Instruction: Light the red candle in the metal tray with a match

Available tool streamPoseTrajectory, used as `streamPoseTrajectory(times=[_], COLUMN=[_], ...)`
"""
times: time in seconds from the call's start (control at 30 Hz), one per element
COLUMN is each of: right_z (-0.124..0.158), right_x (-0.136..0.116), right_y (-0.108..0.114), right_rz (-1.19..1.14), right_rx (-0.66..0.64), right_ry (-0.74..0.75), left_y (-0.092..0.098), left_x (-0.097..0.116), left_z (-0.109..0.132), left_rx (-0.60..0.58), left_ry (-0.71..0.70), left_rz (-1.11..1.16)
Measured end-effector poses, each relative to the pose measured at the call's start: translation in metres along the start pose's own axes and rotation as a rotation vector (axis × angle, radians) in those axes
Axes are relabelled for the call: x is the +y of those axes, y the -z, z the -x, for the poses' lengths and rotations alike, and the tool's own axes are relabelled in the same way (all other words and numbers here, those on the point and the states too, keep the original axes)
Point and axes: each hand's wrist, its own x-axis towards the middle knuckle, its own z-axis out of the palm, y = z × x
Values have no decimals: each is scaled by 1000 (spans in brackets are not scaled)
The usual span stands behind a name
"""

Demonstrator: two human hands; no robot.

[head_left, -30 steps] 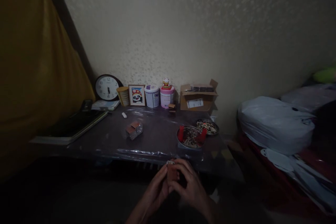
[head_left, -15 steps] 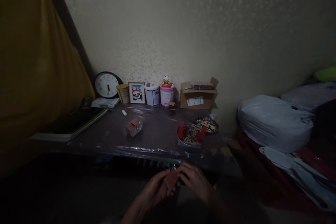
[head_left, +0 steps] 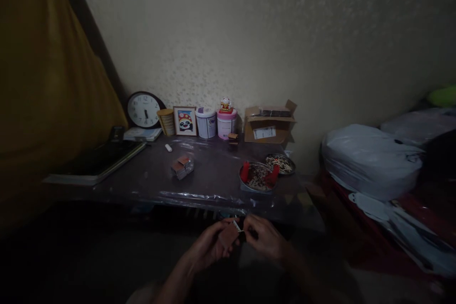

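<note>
My left hand [head_left: 210, 247] is closed around a small brown matchbox [head_left: 228, 235], held just below the front edge of the dark table [head_left: 149, 185]. My right hand [head_left: 265, 240] pinches the box's pale end, where a white sliver sticks out; the fingers are pressed together. On the table beyond lie a wrapped bundle of matchboxes [head_left: 182, 166], a metal tray [head_left: 257, 177] with red pieces and dark bits, and a second dish of matchsticks [head_left: 280, 163].
Along the wall stand a clock [head_left: 143, 110], a panda picture [head_left: 185, 121], two tins [head_left: 217, 123] and an open cardboard box [head_left: 270, 125]. A laptop and books [head_left: 98, 161] lie at the left. Bagged bedding [head_left: 370, 159] is piled at the right. A yellow curtain [head_left: 39, 80] hangs left.
Both hands have dropped slightly lower and the box has tilted. My right hand has shifted to the box's end, where a white sliver now shows. The view has tipped down a little.
</note>
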Motion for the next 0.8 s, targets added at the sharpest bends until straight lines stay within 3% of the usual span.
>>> streamPoseTrajectory(times=[0.17,0.43,0.8], right_z=[-3,-8,-9], right_x=[-1,-4,-14], right_y=[0,7,2], right_rz=[-138,-200,-304], right_rx=[55,273,217], right_ry=[-26,-41,-41], left_y=[-4,-9,-17], left_x=[3,6,3], left_z=[2,3,3], left_rx=[4,56,9], left_ry=[-55,-167,-177], left_rz=[24,28,53])
